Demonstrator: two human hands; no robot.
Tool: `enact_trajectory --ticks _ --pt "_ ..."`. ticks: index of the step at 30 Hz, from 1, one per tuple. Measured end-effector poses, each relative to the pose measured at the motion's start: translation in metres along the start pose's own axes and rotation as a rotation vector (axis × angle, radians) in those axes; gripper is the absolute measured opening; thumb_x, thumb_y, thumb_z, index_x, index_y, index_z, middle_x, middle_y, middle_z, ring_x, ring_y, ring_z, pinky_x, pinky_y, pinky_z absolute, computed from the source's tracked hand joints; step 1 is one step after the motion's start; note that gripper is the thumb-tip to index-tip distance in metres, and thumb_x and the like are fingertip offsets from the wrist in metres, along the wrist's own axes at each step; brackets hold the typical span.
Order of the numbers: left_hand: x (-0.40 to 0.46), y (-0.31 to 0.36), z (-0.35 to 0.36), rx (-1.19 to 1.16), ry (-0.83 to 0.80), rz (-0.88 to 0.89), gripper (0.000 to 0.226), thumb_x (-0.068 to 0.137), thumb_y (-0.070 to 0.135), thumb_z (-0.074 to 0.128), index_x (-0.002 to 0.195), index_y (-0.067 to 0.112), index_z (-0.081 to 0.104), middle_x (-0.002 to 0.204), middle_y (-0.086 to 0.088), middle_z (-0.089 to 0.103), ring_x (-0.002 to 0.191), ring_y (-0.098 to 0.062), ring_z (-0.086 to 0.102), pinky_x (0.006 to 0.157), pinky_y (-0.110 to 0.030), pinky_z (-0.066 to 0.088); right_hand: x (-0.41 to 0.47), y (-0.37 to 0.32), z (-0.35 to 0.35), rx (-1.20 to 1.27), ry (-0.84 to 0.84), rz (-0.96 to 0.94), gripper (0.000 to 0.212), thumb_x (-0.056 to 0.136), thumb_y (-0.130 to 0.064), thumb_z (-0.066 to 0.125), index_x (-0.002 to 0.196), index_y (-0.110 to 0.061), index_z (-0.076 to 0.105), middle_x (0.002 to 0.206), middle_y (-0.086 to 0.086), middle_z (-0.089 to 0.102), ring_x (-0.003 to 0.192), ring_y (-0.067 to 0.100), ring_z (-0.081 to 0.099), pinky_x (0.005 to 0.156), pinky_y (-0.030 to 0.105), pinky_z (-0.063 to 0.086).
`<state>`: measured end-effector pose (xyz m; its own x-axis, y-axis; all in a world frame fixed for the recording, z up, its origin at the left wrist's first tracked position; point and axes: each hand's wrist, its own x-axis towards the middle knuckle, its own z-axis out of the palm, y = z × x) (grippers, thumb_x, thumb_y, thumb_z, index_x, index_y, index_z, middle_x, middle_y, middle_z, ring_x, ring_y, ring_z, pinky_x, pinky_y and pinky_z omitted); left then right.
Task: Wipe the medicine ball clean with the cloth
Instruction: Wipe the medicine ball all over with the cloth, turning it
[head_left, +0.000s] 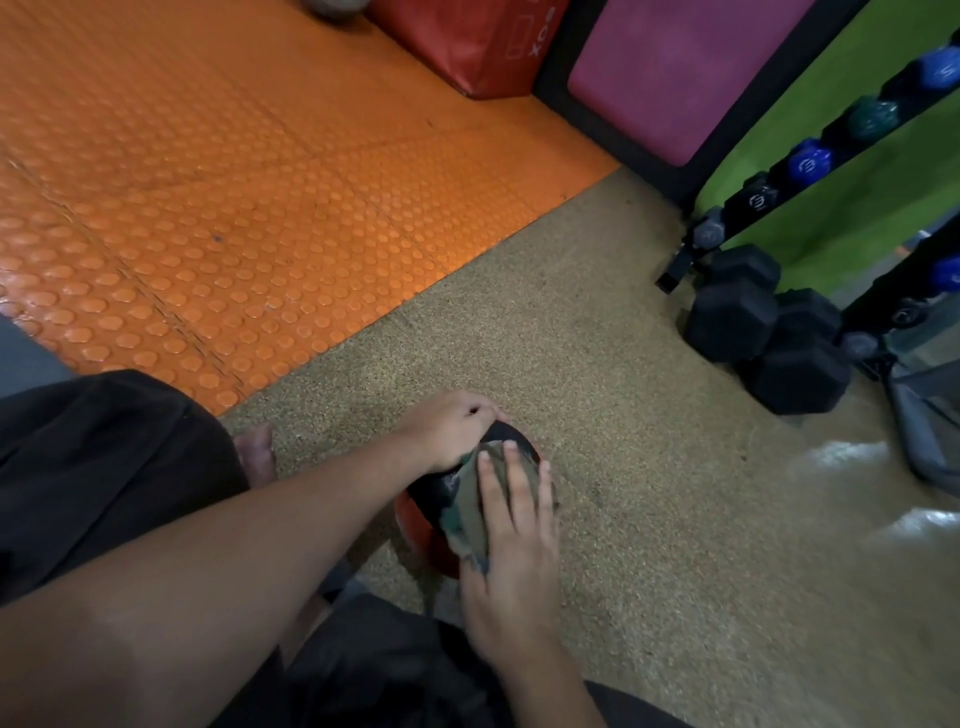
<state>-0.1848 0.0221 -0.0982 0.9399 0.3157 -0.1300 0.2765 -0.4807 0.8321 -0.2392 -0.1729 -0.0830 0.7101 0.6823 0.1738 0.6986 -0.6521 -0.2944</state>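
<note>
Low in the frame's centre, the medicine ball (447, 486) sits on the floor directly beneath the right hand (511, 545), whose straight fingers (514, 483) press the cloth (470, 512) onto it, while the left hand (449, 428) grips its far side.

The black-and-red round medicine ball (431, 493) sits on the speckled tan rubber floor (649, 493), with the two hands (511, 525) on its top. From 12 to 4 o'clock of the ball the tan floor lies bare, giving wide room to reach. At 2 o'clock, well apart, black hexagonal rubber dumbbells (769, 332) lie heaped at the foot of a black slanted dumbbell rack (810, 171) and close that side. At 10 to 12 o'clock the orange studded floor mat (234, 182) runs flat and open up to a red padded box (467, 41) and a pink padded panel (675, 67). At 9 o'clock a bare foot (254, 452) and dark-clothed knee (104, 467) stand near; at 6 o'clock the other leg (363, 665) crowds in.
</note>
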Motion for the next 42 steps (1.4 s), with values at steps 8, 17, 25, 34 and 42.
enact_trajectory --ticks 8,17,25,34,42 --pt "-0.001 0.014 0.012 0.145 0.046 -0.029 0.043 0.100 0.041 0.037 0.118 0.037 0.076 0.138 0.006 0.068 0.127 -0.027 0.061 0.101 -0.039 0.049 0.060 0.018 0.001 0.632 0.269 0.794 0.049 0.100 -0.068 0.037 0.136 -0.040 0.055 0.124 0.006 0.068 0.105 0.006 0.070 0.098 0.034 0.048" --pt "0.001 0.007 0.010 0.074 0.035 0.010 0.037 0.106 0.031 0.042 0.116 0.029 0.077 0.138 0.002 0.068 0.127 -0.026 0.060 0.104 -0.037 0.047 0.014 -0.009 -0.002 0.230 -0.013 0.459 0.068 0.107 -0.037 0.042 0.162 -0.049 0.002 0.168 -0.023 -0.019 0.157 0.021 -0.021 0.124 0.058 -0.001" --pt "-0.006 0.008 0.006 0.051 0.043 -0.004 0.045 0.100 0.045 0.037 0.119 0.031 0.075 0.140 0.006 0.065 0.128 -0.025 0.058 0.106 -0.039 0.046 0.049 0.013 -0.004 0.430 0.082 0.545 0.058 0.106 -0.049 0.041 0.161 -0.032 0.031 0.171 -0.009 0.019 0.159 0.021 0.006 0.129 0.043 0.011" --pt "0.001 0.015 0.010 0.068 -0.122 0.043 0.034 0.106 0.050 0.046 0.121 0.039 0.074 0.142 0.010 0.063 0.127 -0.022 0.059 0.106 -0.040 0.046 0.007 0.014 -0.005 0.512 0.098 0.576 0.056 0.105 -0.050 0.044 0.159 -0.046 0.027 0.168 -0.026 0.011 0.157 0.010 -0.004 0.128 0.038 0.007" --pt "0.002 0.007 0.007 0.025 -0.050 -0.016 0.031 0.104 0.054 0.051 0.119 0.040 0.074 0.138 0.010 0.066 0.127 -0.022 0.060 0.101 -0.036 0.047 0.055 0.016 -0.012 0.498 0.116 0.699 0.044 0.107 -0.046 0.045 0.150 -0.035 0.047 0.150 0.000 0.054 0.139 0.027 0.049 0.114 0.030 0.040"
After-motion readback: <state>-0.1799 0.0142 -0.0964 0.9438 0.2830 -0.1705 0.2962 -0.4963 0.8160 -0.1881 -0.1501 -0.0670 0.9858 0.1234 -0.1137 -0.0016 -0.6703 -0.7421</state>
